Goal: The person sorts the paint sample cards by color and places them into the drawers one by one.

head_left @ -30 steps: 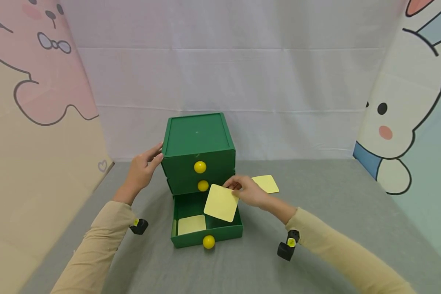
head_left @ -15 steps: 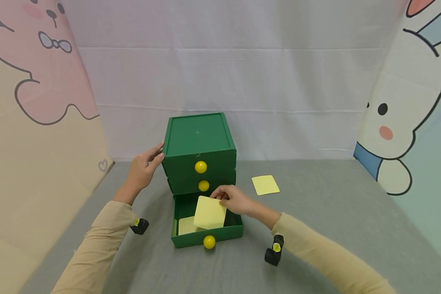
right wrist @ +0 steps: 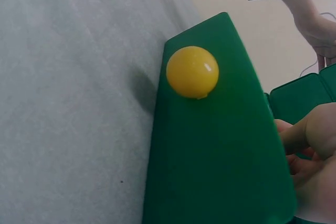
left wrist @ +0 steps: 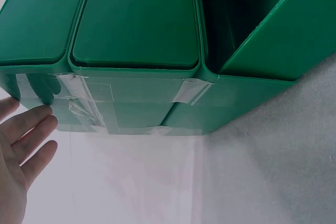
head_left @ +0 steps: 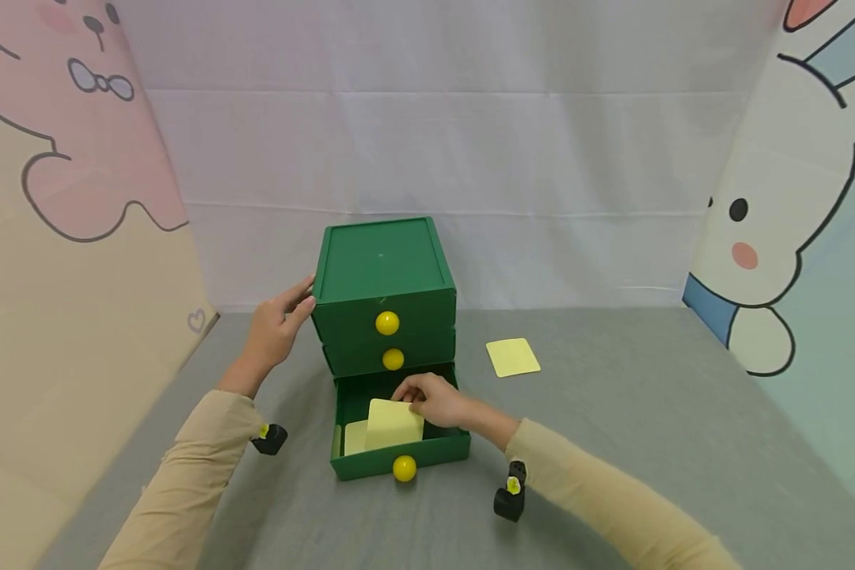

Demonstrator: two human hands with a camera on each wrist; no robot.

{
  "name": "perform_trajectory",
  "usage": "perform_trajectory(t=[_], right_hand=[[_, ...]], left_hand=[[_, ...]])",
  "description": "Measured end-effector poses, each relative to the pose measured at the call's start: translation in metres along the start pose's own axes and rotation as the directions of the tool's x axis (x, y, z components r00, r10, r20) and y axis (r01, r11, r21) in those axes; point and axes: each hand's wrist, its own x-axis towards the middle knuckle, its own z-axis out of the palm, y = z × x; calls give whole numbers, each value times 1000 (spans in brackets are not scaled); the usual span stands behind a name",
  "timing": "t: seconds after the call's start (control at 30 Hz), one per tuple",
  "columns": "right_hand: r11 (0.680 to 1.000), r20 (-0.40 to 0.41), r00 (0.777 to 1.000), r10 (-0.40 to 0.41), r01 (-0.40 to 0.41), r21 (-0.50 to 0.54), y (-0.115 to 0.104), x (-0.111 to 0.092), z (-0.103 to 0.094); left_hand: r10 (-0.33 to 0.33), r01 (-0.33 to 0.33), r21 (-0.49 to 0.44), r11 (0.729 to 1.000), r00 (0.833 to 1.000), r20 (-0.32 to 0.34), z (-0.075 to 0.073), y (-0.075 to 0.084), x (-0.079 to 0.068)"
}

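Note:
My right hand (head_left: 438, 401) pinches a square yellow card (head_left: 393, 423) by its upper right corner, tilted inside the pulled-out bottom drawer (head_left: 435, 453) of a green drawer cabinet (head_left: 385, 261). Behind its left edge, another yellow card (head_left: 355, 437) lies in the drawer, partly covered. My left hand (head_left: 274, 328) touches the cabinet's left side near the top with fairly straight fingers; the left wrist view shows those fingertips (left wrist: 44, 111) at the taped side wall. In the right wrist view the drawer front hides the card, and a yellow ball knob (right wrist: 192, 72) stands out from it.
One more yellow card (head_left: 513, 357) lies on the grey cloth right of the cabinet. The two upper drawers, with yellow knobs (head_left: 388, 323), are closed. A white curtain (head_left: 541, 158) hangs behind, with cartoon-printed panels (head_left: 748, 237) at both sides.
My right hand has moved left and down, bringing its card from above the drawer's right part into the drawer, overlapping the card lying there. The left hand has stayed at the cabinet's side.

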Motion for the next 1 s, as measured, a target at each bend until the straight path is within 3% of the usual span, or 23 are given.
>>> perform_trajectory(t=[0.53, 1.0], right_hand=[[990, 14, 998, -57, 58, -131, 17, 13, 10], [983, -10, 998, -67, 65, -170, 11, 9, 5]], left_hand=[[-6, 6, 5, 1000, 1000, 5, -1, 0, 0], [-3, 3, -4, 1000, 1000, -1, 0, 0, 0]])
